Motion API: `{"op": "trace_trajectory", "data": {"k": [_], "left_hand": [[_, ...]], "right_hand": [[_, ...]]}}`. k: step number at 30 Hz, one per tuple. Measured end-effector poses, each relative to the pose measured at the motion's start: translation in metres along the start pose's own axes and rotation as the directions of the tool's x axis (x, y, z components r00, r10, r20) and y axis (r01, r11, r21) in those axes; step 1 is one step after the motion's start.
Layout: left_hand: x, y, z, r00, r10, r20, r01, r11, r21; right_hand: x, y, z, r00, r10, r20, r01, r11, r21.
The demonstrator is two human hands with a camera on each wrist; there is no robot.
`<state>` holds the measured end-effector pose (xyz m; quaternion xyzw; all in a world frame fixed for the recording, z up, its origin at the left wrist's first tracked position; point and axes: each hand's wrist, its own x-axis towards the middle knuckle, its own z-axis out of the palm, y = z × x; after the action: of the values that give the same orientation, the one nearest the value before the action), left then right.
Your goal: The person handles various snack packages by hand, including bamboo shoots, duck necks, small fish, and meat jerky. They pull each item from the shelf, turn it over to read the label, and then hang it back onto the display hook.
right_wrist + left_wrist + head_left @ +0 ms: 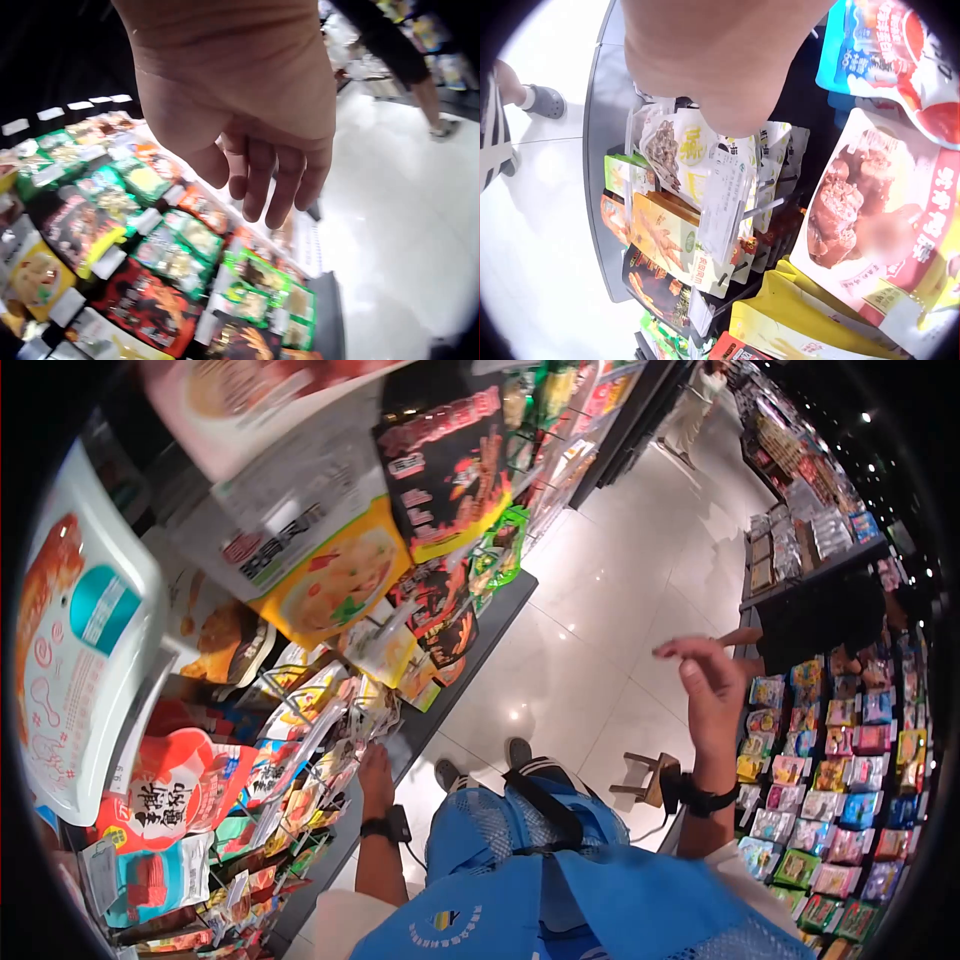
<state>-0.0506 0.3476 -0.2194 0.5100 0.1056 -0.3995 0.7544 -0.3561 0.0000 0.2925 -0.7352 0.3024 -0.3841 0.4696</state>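
Beside the shelf of snack packs on the left hangs my left hand (377,780), close to the lower rows. In the left wrist view that hand (712,60) overlaps a white snack bag (676,150) with a yellow print; its fingers are mostly out of sight and no held thing shows. My right hand (712,695) is raised over the aisle, clear of the shelves, holding nothing. Its fingers (259,180) hang loosely bent in the right wrist view, overlapping the rows of packs behind. Near the left hand are a chicken-feet pack (660,240) and a large meat-snack pouch (847,202).
Tall hanging packs (330,575) and a white tub-shaped pack (85,630) fill the left rack. Small bags (800,800) line the right rack, where another person's dark sleeve (815,625) reaches in. A wooden stool (645,778) stands on the tiled floor (560,630). Someone stands farther off (693,415).
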Motion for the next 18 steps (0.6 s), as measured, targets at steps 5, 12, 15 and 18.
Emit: {"op": "trace_trajectory", "data": {"k": [5, 12, 15, 18], "left_hand": [[-0.130, 0.043, 0.032, 0.968, 0.062, 0.243, -0.180, 0.845, 0.503], [-0.243, -0.029, -0.040, 0.884, -0.079, -0.460, 0.084, 0.996, -0.011], [-0.257, -0.041, -0.018, 0.765, -0.198, -0.613, 0.104, 0.977, -0.186], [-0.300, -0.078, 0.006, 0.749, -0.220, -0.625, 0.227, 0.971, -0.070]], "right_hand": [[0.070, -0.105, 0.009, 0.578, -0.813, 0.061, 0.784, 0.575, 0.235], [0.102, -0.076, -0.052, 0.487, -0.873, 0.000, 0.837, 0.467, 0.284], [0.105, -0.062, -0.079, 0.474, -0.880, -0.030, 0.852, 0.449, 0.270], [0.111, -0.043, -0.114, 0.492, -0.870, -0.018, 0.849, 0.475, 0.234]]}}
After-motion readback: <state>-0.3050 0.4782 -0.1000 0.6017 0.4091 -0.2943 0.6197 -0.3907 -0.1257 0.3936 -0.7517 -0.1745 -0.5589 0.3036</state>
